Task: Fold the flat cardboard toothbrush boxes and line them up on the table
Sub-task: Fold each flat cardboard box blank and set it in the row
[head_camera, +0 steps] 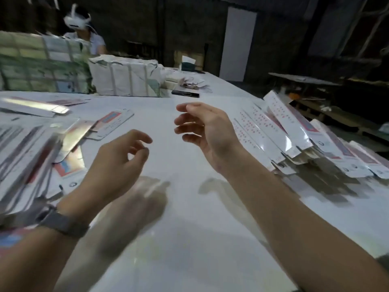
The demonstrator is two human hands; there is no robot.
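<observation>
Left fingers (139,142): loosely curled, thumb and forefinger tips close together, nothing visibly between them — the left hand (113,165) hovers above the worktop (189,228).
Right fingers (187,123): relaxed and slightly spread, gently bent, holding nothing; the right hand (210,131) hangs in the air, palm turned toward the left one, the two hands apart.
Wrist: a dark watch strap (63,223) circles the left wrist.
Between the hands: bare white worktop with the hands' shadows on it.
Flat boxes (31,157): a loose, blurred heap of shiny flat toothbrush boxes lies to the left, just beside the left hand; one flat box (114,123) lies apart, farther out.
Folded boxes (294,135): a row of long white-and-red boxes leans overlapping along the right edge of the worktop, near the right forearm.
Farther back: strapped bundles (126,77) wrapped in white paper, taller greenish bundles (42,64) to their left, a dark phone-like slab (185,93) and crumpled scraps (192,82) beyond.
Across the worktop: another person (84,32) wearing a white headset, partly hidden behind the bundles.
</observation>
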